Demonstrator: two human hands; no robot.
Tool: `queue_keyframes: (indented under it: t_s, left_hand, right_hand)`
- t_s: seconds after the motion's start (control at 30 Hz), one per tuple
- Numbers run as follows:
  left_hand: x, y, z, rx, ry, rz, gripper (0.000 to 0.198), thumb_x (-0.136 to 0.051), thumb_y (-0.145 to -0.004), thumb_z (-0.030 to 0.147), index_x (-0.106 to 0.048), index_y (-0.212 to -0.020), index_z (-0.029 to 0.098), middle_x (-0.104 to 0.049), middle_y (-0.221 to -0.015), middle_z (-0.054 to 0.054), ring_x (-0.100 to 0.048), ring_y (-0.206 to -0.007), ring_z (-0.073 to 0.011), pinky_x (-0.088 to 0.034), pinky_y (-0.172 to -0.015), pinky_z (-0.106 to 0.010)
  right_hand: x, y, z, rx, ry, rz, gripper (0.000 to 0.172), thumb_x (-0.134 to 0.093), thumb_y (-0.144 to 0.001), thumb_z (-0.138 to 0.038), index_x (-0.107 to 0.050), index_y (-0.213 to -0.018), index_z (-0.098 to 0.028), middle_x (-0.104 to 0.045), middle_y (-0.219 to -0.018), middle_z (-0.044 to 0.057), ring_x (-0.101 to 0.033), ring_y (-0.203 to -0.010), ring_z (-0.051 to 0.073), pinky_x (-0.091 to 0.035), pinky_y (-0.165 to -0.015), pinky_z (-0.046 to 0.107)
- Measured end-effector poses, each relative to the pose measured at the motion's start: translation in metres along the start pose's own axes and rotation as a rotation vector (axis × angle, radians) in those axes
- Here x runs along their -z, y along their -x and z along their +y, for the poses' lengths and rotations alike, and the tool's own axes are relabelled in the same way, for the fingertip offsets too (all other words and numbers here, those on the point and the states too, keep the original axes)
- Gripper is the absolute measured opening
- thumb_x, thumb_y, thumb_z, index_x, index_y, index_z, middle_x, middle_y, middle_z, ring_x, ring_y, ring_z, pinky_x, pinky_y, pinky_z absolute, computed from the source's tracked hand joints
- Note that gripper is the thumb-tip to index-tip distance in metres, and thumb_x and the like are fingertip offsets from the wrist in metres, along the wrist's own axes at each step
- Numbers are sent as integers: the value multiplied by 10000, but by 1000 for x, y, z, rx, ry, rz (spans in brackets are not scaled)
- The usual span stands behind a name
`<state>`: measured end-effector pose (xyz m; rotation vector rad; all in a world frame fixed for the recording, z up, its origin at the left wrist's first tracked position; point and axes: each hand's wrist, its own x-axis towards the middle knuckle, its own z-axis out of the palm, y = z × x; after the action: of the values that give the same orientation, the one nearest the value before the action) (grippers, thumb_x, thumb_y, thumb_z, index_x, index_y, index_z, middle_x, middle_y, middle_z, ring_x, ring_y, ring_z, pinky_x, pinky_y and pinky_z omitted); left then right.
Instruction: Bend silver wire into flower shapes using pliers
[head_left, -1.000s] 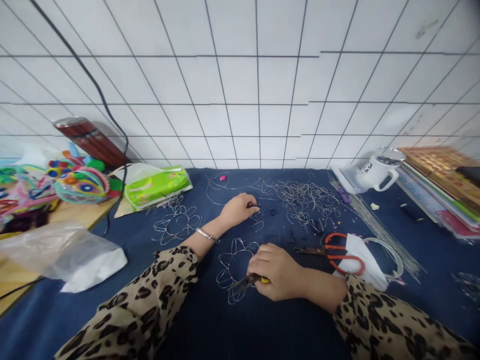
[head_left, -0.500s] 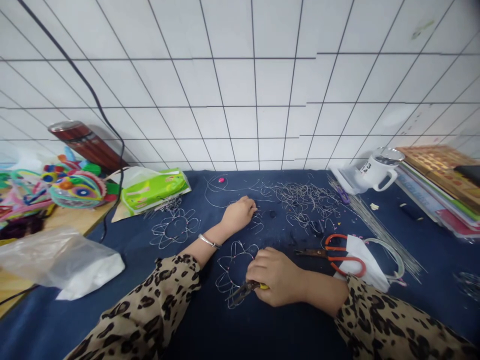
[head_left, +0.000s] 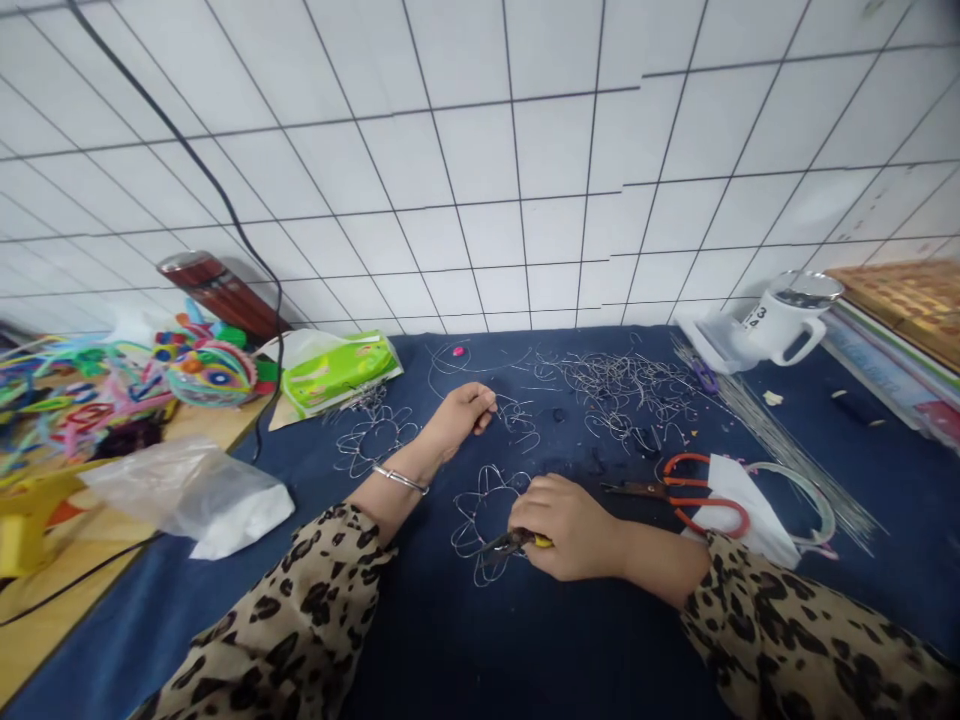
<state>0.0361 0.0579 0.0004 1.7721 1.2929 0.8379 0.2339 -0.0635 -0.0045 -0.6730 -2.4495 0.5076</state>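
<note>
My left hand, a silver bangle at its wrist, is beside small bent wire pieces. Its fingertips are pinched together, and anything between them is too small to make out. My right hand is closed around pliers with a yellow handle. Beneath the plier jaws and partly hidden by that hand lies a flower-shaped wire ring with looped petals. A second wire flower rests left of my left wrist.
A wire tangle, orange-handled scissors and straight wires lie to the right. Behind them stands a white mug. At left are a green tissue pack, a plastic bag and a black cable.
The view has turned slightly left. My left hand has drawn back a little toward the left, showing its pinched fingers. My right hand keeps the pliers over the wire flower.
</note>
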Motion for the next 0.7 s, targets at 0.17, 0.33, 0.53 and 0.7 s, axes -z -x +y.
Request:
queue_keyframes:
  t_s: [0.17, 0.33, 0.53, 0.7]
  left_hand:
    - [1, 13, 5, 4, 24, 17, 256, -426, -868, 374, -541, -799, 156, -515, -526, 21, -459, -437, -86, -379, -450, -194]
    - [2, 10, 16, -57, -64, 103, 110, -544, -799, 272, -576, -772, 171, -542, -552, 34, -498, -505, -93, -399, -561, -215]
    - [5, 10, 22, -68, -76, 142, 183, -530, -810, 261, -626, -937, 170, -591, -635, 12, -532, -547, -99, -423, -570, -222]
    - [3, 36, 27, 65, 104, 18, 234, -564, -808, 292, -623, -988, 155, -612, -620, -6, -548, -539, -98, -472, -554, -223]
  right_hand:
    - [0, -2, 6, -89, -91, 117, 113, -553, -734, -151, -578, -842, -176, -628, -785, 30, -521, -732, 152, -411, -722, 305]
    - [2, -3, 6, -190, -166, 181, 109, -570, -750, -161, -591, -856, -171, -610, -741, 24, -519, -710, 145, -428, -698, 287]
    - [12, -6, 1, -430, -339, 222, 67, -544, -784, -210, -598, -807, -179, -574, -718, -3, -508, -671, 120, -414, -656, 257]
    - [18, -8, 9, -627, -577, 367, 131, -481, -848, -276, -571, -824, -184, -558, -719, -14, -474, -621, 101, -391, -611, 240]
